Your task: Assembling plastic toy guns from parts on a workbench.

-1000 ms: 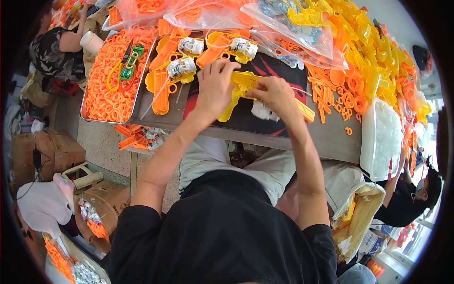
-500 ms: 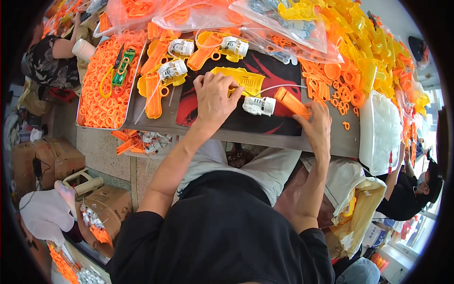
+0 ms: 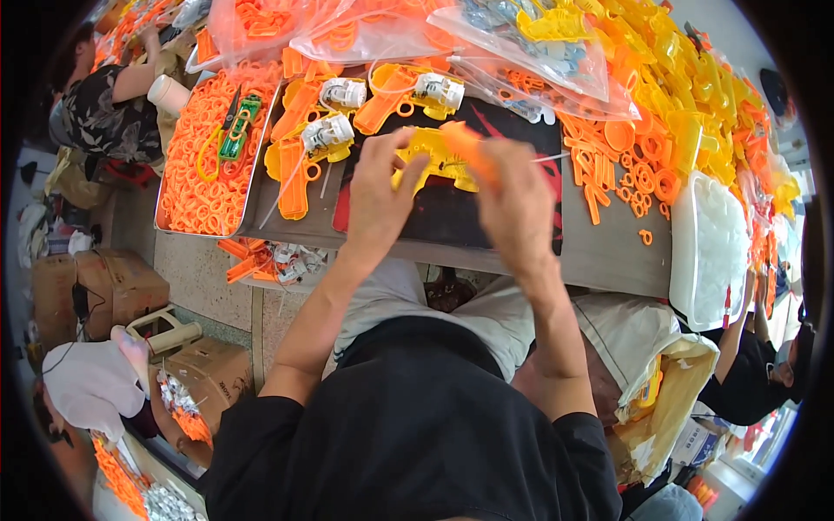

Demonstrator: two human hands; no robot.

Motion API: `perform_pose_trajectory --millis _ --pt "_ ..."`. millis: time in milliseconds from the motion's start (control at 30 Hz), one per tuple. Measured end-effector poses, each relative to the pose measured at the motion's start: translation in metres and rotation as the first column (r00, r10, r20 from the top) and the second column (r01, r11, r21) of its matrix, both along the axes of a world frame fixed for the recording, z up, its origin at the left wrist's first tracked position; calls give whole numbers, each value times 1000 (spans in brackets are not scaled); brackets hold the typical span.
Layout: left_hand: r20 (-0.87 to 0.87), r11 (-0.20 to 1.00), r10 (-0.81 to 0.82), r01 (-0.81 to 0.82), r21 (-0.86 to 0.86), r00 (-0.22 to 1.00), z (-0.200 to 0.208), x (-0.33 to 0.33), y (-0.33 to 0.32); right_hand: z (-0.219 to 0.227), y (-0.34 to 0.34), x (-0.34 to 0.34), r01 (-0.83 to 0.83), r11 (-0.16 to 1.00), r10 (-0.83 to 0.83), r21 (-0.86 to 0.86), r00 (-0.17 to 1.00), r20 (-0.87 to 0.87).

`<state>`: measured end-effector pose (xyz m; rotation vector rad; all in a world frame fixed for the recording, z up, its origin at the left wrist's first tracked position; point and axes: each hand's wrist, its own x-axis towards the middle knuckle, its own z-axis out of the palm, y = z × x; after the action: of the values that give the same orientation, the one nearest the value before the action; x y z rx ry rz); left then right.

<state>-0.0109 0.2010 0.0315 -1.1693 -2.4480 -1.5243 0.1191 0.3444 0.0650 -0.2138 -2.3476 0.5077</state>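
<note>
- The left grip (image 3: 375,200) is nearly closed, with the left end of a yellow shell (image 3: 430,154) between its thumb and fingers.
- The right grip (image 3: 519,204) is blurred but holds an orange piece (image 3: 466,145), which juts from the fingers toward the left.
- The shell lies between the two grips, over the upper part of a dark mat (image 3: 452,224) with red marks; the orange piece is at its right half, and whether they touch I cannot tell.
- A thin white cable (image 3: 552,158) sticks out on the right grip's far side.
- The mat lies on a grey bench (image 3: 621,265); left of the left grip are orange-and-yellow assemblies with white units (image 3: 327,133), then a metal-rimmed tray (image 3: 248,215) of orange rings.
- As for writing, a brown carton (image 3: 204,369) at lower left carries dark print, too small to read surely.
- A white-and-blue box (image 3: 692,441) at lower right also bears printed characters, small and slanted.
</note>
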Motion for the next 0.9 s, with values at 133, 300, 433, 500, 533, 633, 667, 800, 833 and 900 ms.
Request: perform_pose_trajectory --millis 133,300,433,500,533,633,667,800,833,900 --pt "715 946 -240 -8 324 656 12 -3 -15 -12 -44 7 -355 935 354 0 931 84" --pt "-58 991 -128 129 22 990 4 -2 -10 -6 -4 0 66 996 -64 -59 998 24" --pt "-195 992 -42 18 -123 980 -12 6 -8 -10 18 -25 47 999 -47 4 994 101" --pt "-271 985 21 -67 -160 962 -12 14 -8 -20 22 -31 24 1000 -25 14 991 130" --pt "-326 991 37 -78 -112 945 -20 14 -7 -24 24 -34 11 1000 -15 21 987 162" --pt "-371 995 61 -86 -50 927 -25 13 -9 -32 23 -37 -15 998 4 54 981 192" --pt "-362 997 60 -75 -28 930 -26 13 -7 -32 23 -39 -18 996 2 87 982 188" --pt "-311 998 56 -50 27 949 -34 14 -6 -30 19 -44 -31 989 1 146 979 205" --pt "-305 998 56 -50 30 951 -34 14 -7 -29 19 -45 -52 990 19 131 971 239" --pt "-301 998 61 -52 38 952 -32 13 -7 -25 23 -49 -75 990 40 119 962 269"
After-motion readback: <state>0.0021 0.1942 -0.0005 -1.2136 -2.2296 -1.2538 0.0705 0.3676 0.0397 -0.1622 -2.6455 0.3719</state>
